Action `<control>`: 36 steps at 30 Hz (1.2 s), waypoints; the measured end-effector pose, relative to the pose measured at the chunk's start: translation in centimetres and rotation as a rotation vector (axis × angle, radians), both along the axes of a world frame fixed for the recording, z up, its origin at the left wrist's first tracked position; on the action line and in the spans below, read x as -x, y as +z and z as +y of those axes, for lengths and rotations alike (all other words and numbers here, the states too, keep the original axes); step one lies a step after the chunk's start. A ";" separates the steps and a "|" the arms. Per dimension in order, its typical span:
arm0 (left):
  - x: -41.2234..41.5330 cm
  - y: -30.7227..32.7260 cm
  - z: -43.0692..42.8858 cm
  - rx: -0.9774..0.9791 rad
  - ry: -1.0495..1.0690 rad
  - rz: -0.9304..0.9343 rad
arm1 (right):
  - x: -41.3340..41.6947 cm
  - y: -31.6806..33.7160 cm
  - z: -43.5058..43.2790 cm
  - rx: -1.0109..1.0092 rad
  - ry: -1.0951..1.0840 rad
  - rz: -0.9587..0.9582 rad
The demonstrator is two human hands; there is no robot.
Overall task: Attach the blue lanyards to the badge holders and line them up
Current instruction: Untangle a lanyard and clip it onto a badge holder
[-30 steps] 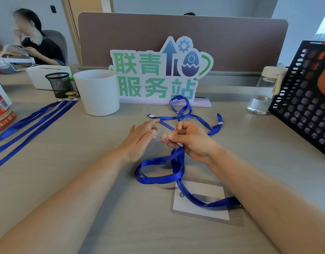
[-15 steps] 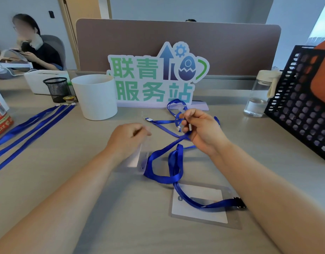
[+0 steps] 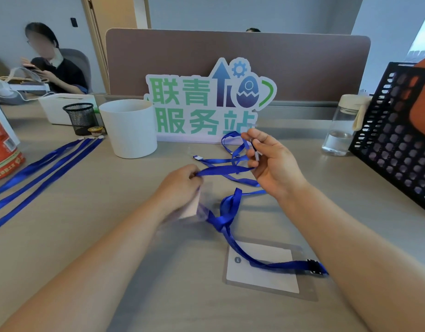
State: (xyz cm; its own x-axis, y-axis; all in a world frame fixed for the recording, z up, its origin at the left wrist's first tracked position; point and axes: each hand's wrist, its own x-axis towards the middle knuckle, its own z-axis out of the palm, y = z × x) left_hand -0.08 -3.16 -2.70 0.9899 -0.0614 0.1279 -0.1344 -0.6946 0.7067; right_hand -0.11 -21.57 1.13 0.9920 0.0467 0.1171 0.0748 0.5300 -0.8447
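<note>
Bench surface (image 3: 63,224), pale and matt, carries all parts. Closest to the near edge lies a flat badge holder (image 3: 261,269) with a white card inside. A blue lanyard (image 3: 227,219) crosses it and ends in a black buckle (image 3: 313,267) at the holder's right side. Whether the buckle is fastened to the holder cannot be determined. From there the strap runs through a loose tangle toward the hands.

Left hand (image 3: 180,188): fingers curled, gripping a second, clear holder (image 3: 198,207) (blurred) together with the strap at the fingertips. Probable purpose: steady the holder so its slot is presented.

Right hand (image 3: 273,164): raised above the bench, thumb and forefinger pinching the end clip (image 3: 255,152), other fingers loosely curved. Probable purpose: keep the clip clear of the tangle for attachment, a step not yet complete.

Along the left edge, three straightened lanyards (image 3: 46,164) lie parallel with their far ends level, presumably the line-up zone.

Toward the far edge stand a white cup (image 3: 130,128), a mesh pot (image 3: 81,117), a standing sign (image 3: 206,104) and a water bottle (image 3: 338,130). A black perforated basket (image 3: 398,149) occupies the right edge.
</note>
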 end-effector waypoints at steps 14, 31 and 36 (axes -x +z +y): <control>-1.7 2.4 4.0 1.257 -0.265 0.190 | 1.2 -1.5 1.8 1.123 0.145 -0.181; -2.1 5.9 8.1 1.270 -0.141 -0.004 | -2.9 -1.4 8.9 0.988 0.389 -0.197; -2.9 6.5 8.9 1.270 -0.233 0.067 | -3.9 -1.6 11.8 0.999 0.482 -0.168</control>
State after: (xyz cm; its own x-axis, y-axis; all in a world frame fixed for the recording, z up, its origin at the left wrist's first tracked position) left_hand 2.81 5.77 3.82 0.9790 -0.1052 0.1743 -0.0997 0.4987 0.8610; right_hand 3.80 -9.76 -0.49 0.8203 0.5691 -0.0569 0.1978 -0.3757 -0.9054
